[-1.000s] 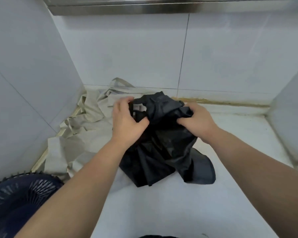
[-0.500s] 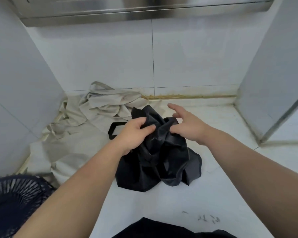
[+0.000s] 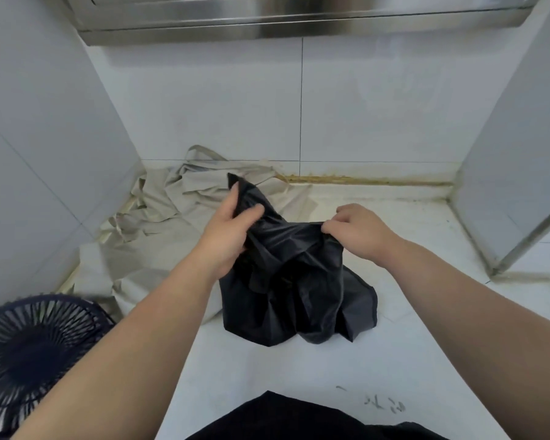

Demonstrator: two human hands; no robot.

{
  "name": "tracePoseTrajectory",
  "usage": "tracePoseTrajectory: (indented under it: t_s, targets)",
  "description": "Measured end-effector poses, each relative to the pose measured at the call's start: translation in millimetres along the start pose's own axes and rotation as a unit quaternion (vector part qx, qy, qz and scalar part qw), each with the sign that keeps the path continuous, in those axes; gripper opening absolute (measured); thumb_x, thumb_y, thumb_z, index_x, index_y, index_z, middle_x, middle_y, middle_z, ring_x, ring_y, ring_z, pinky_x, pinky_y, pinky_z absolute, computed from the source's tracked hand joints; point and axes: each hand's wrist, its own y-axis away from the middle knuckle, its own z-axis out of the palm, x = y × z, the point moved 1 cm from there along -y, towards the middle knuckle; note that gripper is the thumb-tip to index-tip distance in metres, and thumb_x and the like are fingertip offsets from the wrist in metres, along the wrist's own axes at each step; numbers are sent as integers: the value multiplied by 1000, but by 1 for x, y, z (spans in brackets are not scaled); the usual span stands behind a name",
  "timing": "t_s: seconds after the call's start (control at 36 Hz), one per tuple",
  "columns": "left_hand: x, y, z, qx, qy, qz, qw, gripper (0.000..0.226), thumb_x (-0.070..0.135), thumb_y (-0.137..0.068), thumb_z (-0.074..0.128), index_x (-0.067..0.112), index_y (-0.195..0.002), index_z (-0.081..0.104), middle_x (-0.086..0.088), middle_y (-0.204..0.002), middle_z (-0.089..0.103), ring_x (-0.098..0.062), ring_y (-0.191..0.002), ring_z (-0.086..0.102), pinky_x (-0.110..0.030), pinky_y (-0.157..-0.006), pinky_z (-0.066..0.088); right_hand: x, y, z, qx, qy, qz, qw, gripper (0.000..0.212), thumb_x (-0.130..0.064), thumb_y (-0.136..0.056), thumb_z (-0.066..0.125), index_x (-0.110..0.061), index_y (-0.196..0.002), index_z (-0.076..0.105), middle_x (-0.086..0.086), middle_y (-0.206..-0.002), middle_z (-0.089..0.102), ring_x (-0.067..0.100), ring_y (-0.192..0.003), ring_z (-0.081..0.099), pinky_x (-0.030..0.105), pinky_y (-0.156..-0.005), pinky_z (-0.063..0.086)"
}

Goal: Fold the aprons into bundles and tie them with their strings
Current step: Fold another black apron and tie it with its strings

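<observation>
A crumpled black apron (image 3: 299,287) hangs over the white counter (image 3: 299,369), its lower folds resting on the surface. My left hand (image 3: 227,236) grips its upper left part, with a black corner sticking up past the fingers. My right hand (image 3: 359,231) pinches the top edge on the right, and the fabric is stretched between both hands. A beige apron (image 3: 159,223) lies rumpled in the back left corner, one strap looping up against the wall. No strings of the black apron are visible.
A dark blue wire basket (image 3: 29,354) stands at the left front edge. White tiled walls enclose the counter at the back and left, a steel-edged panel (image 3: 521,223) on the right. A steel shelf (image 3: 299,20) overhangs above. Dark cloth (image 3: 299,420) lies at the bottom edge.
Both hands have lifted the black apron and drawn apart, stretching its top edge. My right hand, with fingers extended half a second ago, now pinches the fabric.
</observation>
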Motion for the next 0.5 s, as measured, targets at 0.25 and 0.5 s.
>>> tracePoseTrajectory:
  t_s: [0.25,0.5]
  targets:
    - [13,11,40,-173,-143,32,974,83,-28,-78,39,39,-128,41,24,-116,56,15,-100,56,-9,-84,46,-19,5,-7,-66,14,-113,991,96,-9,-80,64,-43,-148,6,-6,-138,35,7,-104,53,9,-84,40]
    - [8,6,41,-109,-308,50,944,65,-7,-79,55,26,-134,50,12,-98,65,-12,-89,66,-29,-85,54,-10,-14,-25,120,124,-127,977,16,-31,-86,61,-17,-91,69,-1,-93,67,20,-89,60,35,-79,48]
